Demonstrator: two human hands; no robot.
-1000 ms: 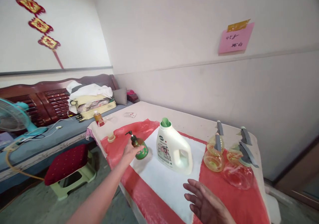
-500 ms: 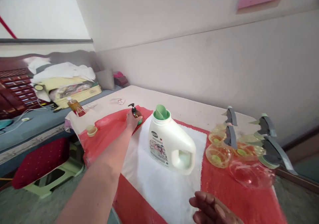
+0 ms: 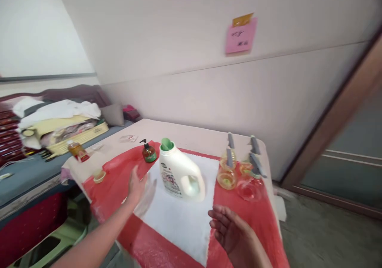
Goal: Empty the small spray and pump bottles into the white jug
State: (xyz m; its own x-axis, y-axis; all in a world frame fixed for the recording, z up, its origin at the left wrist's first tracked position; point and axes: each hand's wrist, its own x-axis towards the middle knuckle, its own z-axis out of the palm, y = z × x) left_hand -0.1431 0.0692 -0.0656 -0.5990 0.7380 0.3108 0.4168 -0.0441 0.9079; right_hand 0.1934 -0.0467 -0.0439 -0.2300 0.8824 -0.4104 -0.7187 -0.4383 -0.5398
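Observation:
A white jug with a side handle and a green spout (image 3: 185, 176) stands uncapped on a white cloth (image 3: 176, 216). Behind and left of it, a brown pump bottle (image 3: 149, 152) with a black pump stands on a red cloth (image 3: 119, 180). My left hand (image 3: 137, 186) hovers in front of the pump bottle, left of the jug, its fingers apart and nothing in them. Nearer to me, right of the white cloth, my right hand (image 3: 229, 230) is held half curled with fingers a little apart, holding nothing. Both hands are apart from the jug.
Several clear spray bottles with grey triggers (image 3: 249, 184) are grouped at the table's right end. A small pale cup (image 3: 99, 176) and an amber bottle (image 3: 78, 150) are at the left. A red-topped stool (image 3: 38, 224) stands by the table, near a bench piled with clothes (image 3: 68, 117).
My left hand has let go of the pump bottle and drawn back toward me. The view has swung right, showing more of the wall and floor. My right hand is further into view.

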